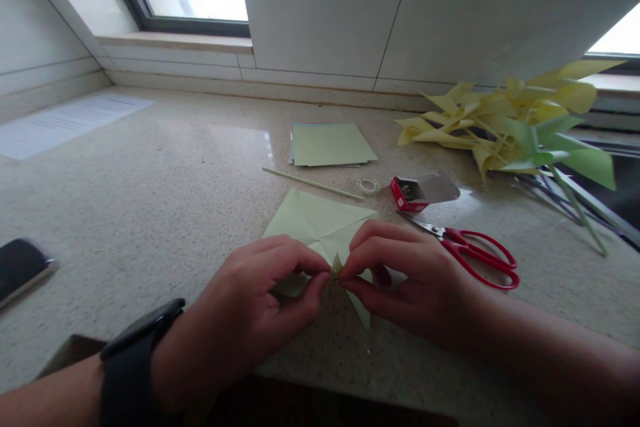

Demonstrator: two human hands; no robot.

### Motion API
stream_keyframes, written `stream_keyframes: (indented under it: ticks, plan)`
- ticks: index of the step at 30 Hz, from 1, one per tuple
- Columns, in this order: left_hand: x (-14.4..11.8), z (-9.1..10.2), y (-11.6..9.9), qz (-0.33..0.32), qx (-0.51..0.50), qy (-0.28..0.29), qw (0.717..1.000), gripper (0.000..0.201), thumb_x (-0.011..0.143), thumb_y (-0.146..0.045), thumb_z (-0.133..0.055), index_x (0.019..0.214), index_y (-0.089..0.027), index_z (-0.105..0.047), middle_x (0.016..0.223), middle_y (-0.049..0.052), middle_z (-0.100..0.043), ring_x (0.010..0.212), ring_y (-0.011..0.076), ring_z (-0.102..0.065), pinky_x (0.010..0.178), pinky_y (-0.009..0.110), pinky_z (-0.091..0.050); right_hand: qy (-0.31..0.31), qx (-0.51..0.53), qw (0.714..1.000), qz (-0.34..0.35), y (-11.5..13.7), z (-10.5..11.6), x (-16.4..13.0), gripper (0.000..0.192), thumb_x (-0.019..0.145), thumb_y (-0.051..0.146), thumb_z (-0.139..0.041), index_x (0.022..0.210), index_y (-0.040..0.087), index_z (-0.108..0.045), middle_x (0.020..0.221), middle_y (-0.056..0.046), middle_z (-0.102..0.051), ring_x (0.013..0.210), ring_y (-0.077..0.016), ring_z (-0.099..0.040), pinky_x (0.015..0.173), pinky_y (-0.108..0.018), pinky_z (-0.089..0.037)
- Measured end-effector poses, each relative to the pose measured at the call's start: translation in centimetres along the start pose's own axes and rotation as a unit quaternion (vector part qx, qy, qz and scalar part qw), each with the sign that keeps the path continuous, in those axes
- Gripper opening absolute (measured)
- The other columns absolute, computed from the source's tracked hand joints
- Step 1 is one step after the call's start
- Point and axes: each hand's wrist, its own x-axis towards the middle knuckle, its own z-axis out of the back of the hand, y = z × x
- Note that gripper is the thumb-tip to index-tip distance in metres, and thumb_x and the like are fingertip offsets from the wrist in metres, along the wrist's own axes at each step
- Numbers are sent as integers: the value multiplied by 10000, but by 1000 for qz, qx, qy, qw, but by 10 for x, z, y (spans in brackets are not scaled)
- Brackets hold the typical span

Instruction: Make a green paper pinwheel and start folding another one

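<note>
Head view: left hand and right hand pinch a pointed tip of creased green paper.

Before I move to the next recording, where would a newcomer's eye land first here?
Probably on the yellow paper pinwheels, lying with a green pinwheel at the far right. Next come the red-handled scissors beside the right hand, which nearly meets the left hand over the pale green paper, front centre.
</note>
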Motion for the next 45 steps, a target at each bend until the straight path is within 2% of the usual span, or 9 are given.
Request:
stream_keyframes:
  ticks: [7, 15, 23, 32, 38, 45]
  plan:
    - [-2, -2, -1, -47, 24, -8, 999, 136, 880, -128, -645, 943, -249, -645, 854, -66, -697, 774, 95, -632, 697, 214, -470, 0, -5, 1000, -4, 3, 2, -1, 85, 852, 118, -704, 905, 176, -674, 857, 0, -608, 632, -78, -542, 552, -206, -449]
    - [-3, -2, 0, -42, 30, -25, 998, 138, 890, -130, -644, 962, -248, -648, 864, -65, -701, 783, 92, -642, 716, 214, -480, 12, 2, 1000, -13, 4, 1, -1, 101, 858, 92, -687, 908, 178, -669, 870, 3, -605, 646, -71, -544, 563, -192, -455]
    - [-4, -3, 1, -41, 32, -39, 998, 160, 870, -135, -678, 971, -256, -649, 827, -72, -693, 727, 82, -638, 685, 206, -478, -5, 5, 1000, -27, 4, 0, 1, 102, 855, 96, -680, 911, 180, -669, 860, 1, -603, 637, -79, -552, 544, -202, -459]
    - [-4, -3, 3, -54, 20, -22, 998, 199, 852, -98, -679, 977, -250, -646, 843, -52, -688, 766, 101, -637, 704, 222, -482, -20, 0, 999, -30, 6, 0, 1, 115, 830, 86, -684, 899, 178, -673, 846, 2, -609, 603, -74, -549, 529, -199, -463]
    - [-4, -2, 1, -86, 13, -21, 996, 204, 861, -77, -660, 991, -233, -641, 872, -32, -699, 802, 111, -647, 729, 229, -490, -28, -11, 999, -9, 9, -1, 1, 129, 814, 65, -688, 888, 169, -673, 841, 1, -602, 615, -75, -536, 534, -198, -449]
    - [-3, 1, -2, -115, 17, 2, 993, 193, 875, -63, -628, 991, -217, -642, 865, -6, -705, 780, 128, -648, 702, 244, -503, -41, -19, 999, 4, 8, -1, -1, 156, 827, 112, -706, 954, 187, -656, 887, -6, -603, 621, -78, -520, 546, -206, -450]
